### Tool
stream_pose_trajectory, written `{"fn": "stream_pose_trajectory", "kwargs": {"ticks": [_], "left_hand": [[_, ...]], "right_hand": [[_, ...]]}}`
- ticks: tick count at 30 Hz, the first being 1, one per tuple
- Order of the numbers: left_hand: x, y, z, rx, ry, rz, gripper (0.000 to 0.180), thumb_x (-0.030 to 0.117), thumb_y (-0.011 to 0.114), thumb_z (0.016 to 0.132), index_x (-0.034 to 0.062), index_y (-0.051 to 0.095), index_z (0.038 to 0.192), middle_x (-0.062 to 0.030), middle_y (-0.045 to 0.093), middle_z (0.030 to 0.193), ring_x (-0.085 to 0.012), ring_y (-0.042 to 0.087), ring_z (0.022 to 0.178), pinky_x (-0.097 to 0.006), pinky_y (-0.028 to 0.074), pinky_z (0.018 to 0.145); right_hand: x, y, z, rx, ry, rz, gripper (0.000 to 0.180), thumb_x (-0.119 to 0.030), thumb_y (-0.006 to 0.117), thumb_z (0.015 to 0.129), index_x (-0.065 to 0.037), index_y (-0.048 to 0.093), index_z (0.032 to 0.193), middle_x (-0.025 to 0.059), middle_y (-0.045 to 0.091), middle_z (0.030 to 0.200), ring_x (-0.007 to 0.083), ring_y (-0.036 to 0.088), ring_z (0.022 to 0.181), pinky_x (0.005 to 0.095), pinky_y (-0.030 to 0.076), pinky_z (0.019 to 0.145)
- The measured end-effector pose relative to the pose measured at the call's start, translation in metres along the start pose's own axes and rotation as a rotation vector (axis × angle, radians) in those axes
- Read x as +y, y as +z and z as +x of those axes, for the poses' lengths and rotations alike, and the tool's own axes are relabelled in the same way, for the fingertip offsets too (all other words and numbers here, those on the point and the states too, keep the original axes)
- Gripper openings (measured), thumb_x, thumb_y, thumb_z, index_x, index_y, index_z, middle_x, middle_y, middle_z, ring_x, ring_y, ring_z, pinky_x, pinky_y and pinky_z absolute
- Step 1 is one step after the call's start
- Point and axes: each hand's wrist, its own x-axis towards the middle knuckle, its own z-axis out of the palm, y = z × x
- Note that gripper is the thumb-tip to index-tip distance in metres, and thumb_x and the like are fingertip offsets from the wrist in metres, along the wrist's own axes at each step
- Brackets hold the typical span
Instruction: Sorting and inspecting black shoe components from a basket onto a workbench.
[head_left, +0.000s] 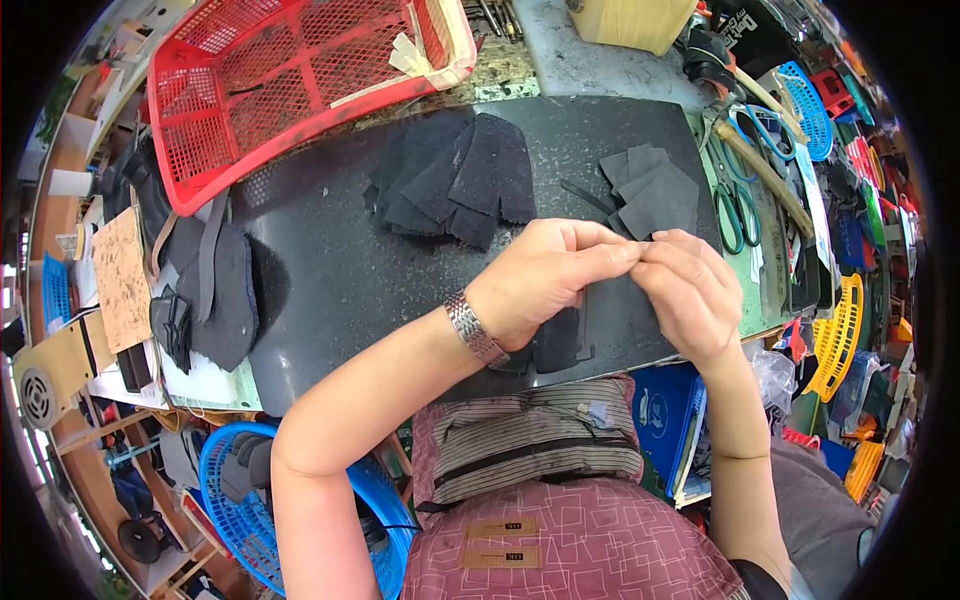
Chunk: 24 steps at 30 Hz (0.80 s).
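My left hand [540, 275] and my right hand [690, 300] meet over the near right part of a black work mat [320, 280]. Their thumbs and fingers are pinched together, tip against tip. Whatever lies between the fingertips is too small or hidden to name. Below my left hand, partly covered by it, a dark folded piece [557, 342] rests near the mat's front edge. Beyond the hands lies a fanned pile of dark cloth pieces [450, 180]. Right of it are several smaller black square pieces [655, 190] with a thin dark strip [587, 196] beside them.
A red plastic basket [300, 120] stands at the back left. Scissors with green handles [738, 215] and a wooden-handled tool [765, 178] lie along the right side. Dark cut pieces [225, 290] sit at the left edge. A blue basket [235, 520] is below the table.
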Motion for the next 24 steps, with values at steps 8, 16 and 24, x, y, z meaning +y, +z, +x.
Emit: {"fn": "stream_pose_trajectory", "kwargs": {"ticks": [8,16,24], "left_hand": [[-0.015,-0.006,-0.005,0.118,-0.05,-0.245,0.018,0.019,0.059,0.091,0.0026,0.064,0.096,-0.0041,0.067,0.088,-0.0123,0.065,0.075,-0.028,0.054,0.067],[-0.012,-0.001,-0.003,0.321,0.223,0.298,0.017,0.014,0.061,0.086,-0.0007,0.069,0.086,-0.0009,0.066,0.075,-0.0059,0.058,0.067,-0.022,0.047,0.061],[-0.003,-0.008,-0.017,0.436,0.251,-0.119,0.019,0.019,0.055,0.093,0.0025,0.065,0.09,0.0014,0.064,0.076,-0.0059,0.056,0.062,-0.021,0.044,0.056]], "right_hand": [[-0.015,-0.005,-0.015,-0.019,-0.147,-0.164,0.024,-0.006,0.072,0.061,-0.008,0.068,0.085,0.0062,0.062,0.096,0.023,0.061,0.092,0.0391,0.053,0.082],[0.0,-0.019,-0.01,-0.071,0.409,0.083,0.04,-0.015,0.072,0.076,-0.001,0.059,0.112,0.0153,0.059,0.113,0.0286,0.057,0.103,0.0374,0.041,0.095],[0.0,-0.027,-0.023,0.363,0.961,0.219,0.016,-0.001,0.068,0.077,-0.004,0.064,0.092,0.0076,0.061,0.092,0.0172,0.061,0.081,0.0302,0.049,0.08]]}}
